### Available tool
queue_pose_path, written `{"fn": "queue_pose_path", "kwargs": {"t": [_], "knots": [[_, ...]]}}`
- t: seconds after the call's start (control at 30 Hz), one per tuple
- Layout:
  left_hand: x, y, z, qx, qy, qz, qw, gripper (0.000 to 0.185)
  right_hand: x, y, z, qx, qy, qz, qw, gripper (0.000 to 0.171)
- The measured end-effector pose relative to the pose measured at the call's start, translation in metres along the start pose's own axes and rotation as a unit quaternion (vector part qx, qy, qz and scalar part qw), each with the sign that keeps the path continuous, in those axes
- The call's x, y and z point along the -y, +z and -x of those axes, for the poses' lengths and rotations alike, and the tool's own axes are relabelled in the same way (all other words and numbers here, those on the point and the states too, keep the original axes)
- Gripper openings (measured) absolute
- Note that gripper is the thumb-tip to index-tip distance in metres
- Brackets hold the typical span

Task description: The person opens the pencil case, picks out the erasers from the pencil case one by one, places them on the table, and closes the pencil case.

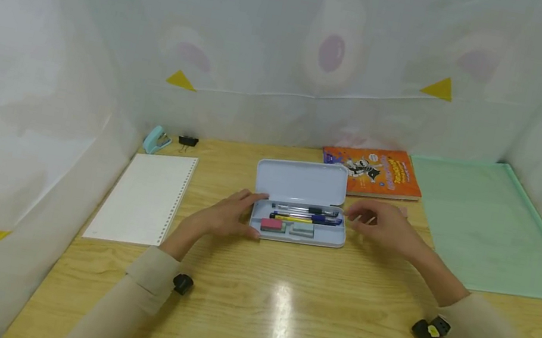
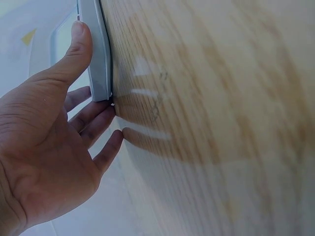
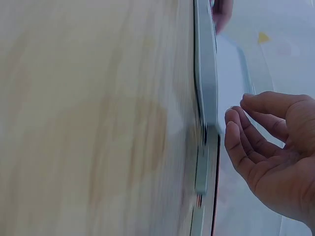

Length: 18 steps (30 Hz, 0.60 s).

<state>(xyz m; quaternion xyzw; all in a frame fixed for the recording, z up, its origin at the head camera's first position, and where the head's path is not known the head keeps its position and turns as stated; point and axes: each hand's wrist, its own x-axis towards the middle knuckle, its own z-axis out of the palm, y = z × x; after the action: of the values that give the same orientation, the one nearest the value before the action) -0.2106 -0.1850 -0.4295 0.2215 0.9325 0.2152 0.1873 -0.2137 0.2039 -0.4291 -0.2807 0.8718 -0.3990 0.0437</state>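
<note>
Hands at an open case [image 1: 296,229] in the middle of the head view. Left hand [image 1: 226,218] steadies the case's left end: the left wrist view shows the thumb [image 2: 78,46] laid along the front wall and the other fingers spread straight against the end, bracing rather than clasping. Right hand [image 1: 382,225] hovers just off the right end, fingers [image 3: 246,142] loosely curled and holding nothing (a small gap to the case shows in the right wrist view). Inside lie pens [image 1: 305,214] towards the raised lid [image 1: 301,180], with a pink eraser [image 1: 271,225] and a grey one [image 1: 302,230] in front. Judged from this pose, the step goes best if the left hand keeps the case from sliding on the table [image 1: 278,315] while the right works with fingertips only.
</note>
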Motion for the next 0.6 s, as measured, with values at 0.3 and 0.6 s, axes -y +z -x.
{"fn": "queue_pose_path", "kwargs": {"t": [0.3, 0.6], "knots": [[0.000, 0.001, 0.000, -0.001, 0.001, 0.001, 1.0000, 0.094, 0.028, 0.038, -0.026, 0.074, -0.023, -0.043, 0.996, 0.025], [-0.001, 0.000, 0.001, -0.002, 0.001, -0.003, 1.0000, 0.095, 0.034, 0.057, -0.041, 0.091, -0.048, -0.022, 0.994, 0.018]]}}
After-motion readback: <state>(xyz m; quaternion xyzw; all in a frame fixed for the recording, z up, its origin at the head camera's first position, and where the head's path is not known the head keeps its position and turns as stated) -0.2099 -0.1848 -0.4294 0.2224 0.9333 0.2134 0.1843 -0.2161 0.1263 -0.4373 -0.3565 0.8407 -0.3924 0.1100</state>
